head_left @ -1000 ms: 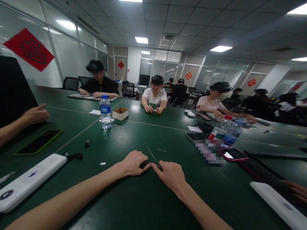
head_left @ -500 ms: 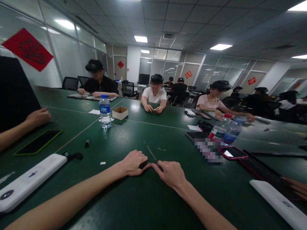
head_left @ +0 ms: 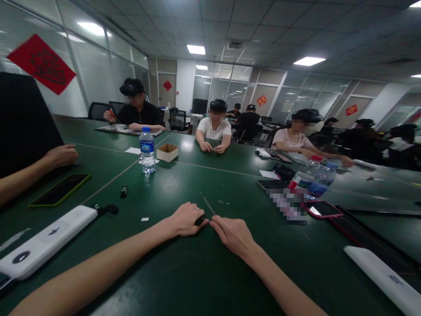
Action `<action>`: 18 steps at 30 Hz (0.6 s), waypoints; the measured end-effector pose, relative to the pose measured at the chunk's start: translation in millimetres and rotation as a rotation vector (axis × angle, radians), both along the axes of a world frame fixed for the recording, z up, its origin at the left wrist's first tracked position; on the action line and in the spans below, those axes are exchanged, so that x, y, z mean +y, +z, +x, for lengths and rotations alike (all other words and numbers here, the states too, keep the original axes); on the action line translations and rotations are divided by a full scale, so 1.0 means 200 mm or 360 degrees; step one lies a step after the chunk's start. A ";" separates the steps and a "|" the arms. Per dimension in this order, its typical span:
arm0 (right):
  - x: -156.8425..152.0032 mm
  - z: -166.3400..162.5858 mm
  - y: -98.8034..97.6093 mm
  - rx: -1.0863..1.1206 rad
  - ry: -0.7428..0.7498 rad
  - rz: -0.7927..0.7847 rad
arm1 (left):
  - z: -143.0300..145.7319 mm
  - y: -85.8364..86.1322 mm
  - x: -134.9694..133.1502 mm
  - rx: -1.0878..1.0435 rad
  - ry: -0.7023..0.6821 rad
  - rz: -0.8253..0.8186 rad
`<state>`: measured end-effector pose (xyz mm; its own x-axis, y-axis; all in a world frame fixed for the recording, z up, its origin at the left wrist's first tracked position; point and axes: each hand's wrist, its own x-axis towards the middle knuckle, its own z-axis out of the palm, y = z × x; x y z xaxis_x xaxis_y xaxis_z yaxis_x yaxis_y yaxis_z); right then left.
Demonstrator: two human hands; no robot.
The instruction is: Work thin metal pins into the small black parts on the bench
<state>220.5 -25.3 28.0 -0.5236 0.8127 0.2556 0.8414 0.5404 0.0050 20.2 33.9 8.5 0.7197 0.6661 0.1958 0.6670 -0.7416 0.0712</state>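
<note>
My left hand [head_left: 186,219] and my right hand [head_left: 234,233] rest close together on the green table [head_left: 204,272], fingers curled inward. A small black object [head_left: 199,220] sits pinched between the fingertips of my left hand, and my right hand's fingertips meet it from the other side. What it is, I cannot make out. A thin pale strip [head_left: 209,205] lies on the table just beyond my hands.
A white power bank [head_left: 46,241] with a black plug lies at left, a phone in a green case [head_left: 59,189] beyond it. A water bottle [head_left: 147,150] and a cardboard box [head_left: 167,152] stand farther off. Phones and bottles crowd the right. Several people sit around the table.
The view has shifted slightly, with my hands now a little higher in the picture. My hands keep the same pinched pose on the small black object.
</note>
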 end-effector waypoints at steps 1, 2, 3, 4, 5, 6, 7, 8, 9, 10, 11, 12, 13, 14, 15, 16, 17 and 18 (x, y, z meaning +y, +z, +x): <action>0.01 0.02 0.00 -0.0025 -0.0061 -0.0004 | 0.00 0.00 0.00 -0.0021 -0.0003 0.0005; 0.02 0.03 0.00 -0.0048 -0.0107 -0.0009 | 0.00 0.00 0.00 -0.0035 -0.0007 0.0007; 0.02 0.04 0.00 -0.0063 -0.0137 -0.0017 | 0.00 0.00 0.00 -0.0042 -0.0010 0.0006; 0.02 0.05 0.00 -0.0068 -0.0152 -0.0029 | 0.00 0.00 0.00 -0.0049 -0.0013 0.0003; 0.02 0.04 0.00 -0.0064 -0.0154 -0.0044 | 0.00 -0.01 0.00 -0.0055 -0.0017 -0.0002; 0.01 0.04 0.00 -0.0057 -0.0151 -0.0059 | 0.00 -0.01 0.01 -0.0061 -0.0022 -0.0004; 0.01 0.03 0.00 -0.0050 -0.0148 -0.0070 | 0.00 -0.01 0.01 -0.0065 -0.0029 -0.0006; 0.01 0.03 0.00 -0.0046 -0.0150 -0.0080 | 0.00 -0.01 0.01 -0.0064 -0.0038 -0.0006; 0.01 0.02 0.00 -0.0044 -0.0156 -0.0088 | 0.00 -0.01 0.01 -0.0059 -0.0045 -0.0006; 0.00 0.02 0.01 -0.0047 -0.0167 -0.0094 | 0.00 0.00 0.01 -0.0050 -0.0050 -0.0004; 0.00 0.02 0.01 -0.0053 -0.0179 -0.0099 | 0.00 0.00 0.01 -0.0039 -0.0053 -0.0001; 0.00 0.02 0.01 -0.0065 -0.0191 -0.0105 | 0.00 0.00 0.01 -0.0028 -0.0057 0.0004; 0.00 0.01 0.02 -0.0082 -0.0204 -0.0110 | 0.00 0.00 0.00 -0.0019 -0.0063 0.0011; 0.00 0.01 0.02 -0.0106 -0.0221 -0.0108 | 0.00 0.01 0.00 -0.0012 -0.0068 0.0020; 0.00 0.01 0.02 -0.0136 -0.0240 -0.0102 | 0.00 0.01 0.00 -0.0004 -0.0075 0.0029; -0.01 0.00 0.02 -0.0168 -0.0259 -0.0093 | 0.00 0.01 0.00 0.0005 -0.0083 0.0036; -0.01 0.00 0.03 -0.0198 -0.0276 -0.0085 | 0.00 0.01 0.00 0.0013 -0.0095 0.0041; -0.01 -0.01 0.03 -0.0224 -0.0288 -0.0079 | 0.00 0.01 -0.01 0.0019 -0.0107 0.0045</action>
<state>218.9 -28.2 34.0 -0.3960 0.9063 0.1478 0.9174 0.3836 0.1062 19.9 32.7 10.9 0.7652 0.6104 0.2049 0.6161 -0.7865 0.0420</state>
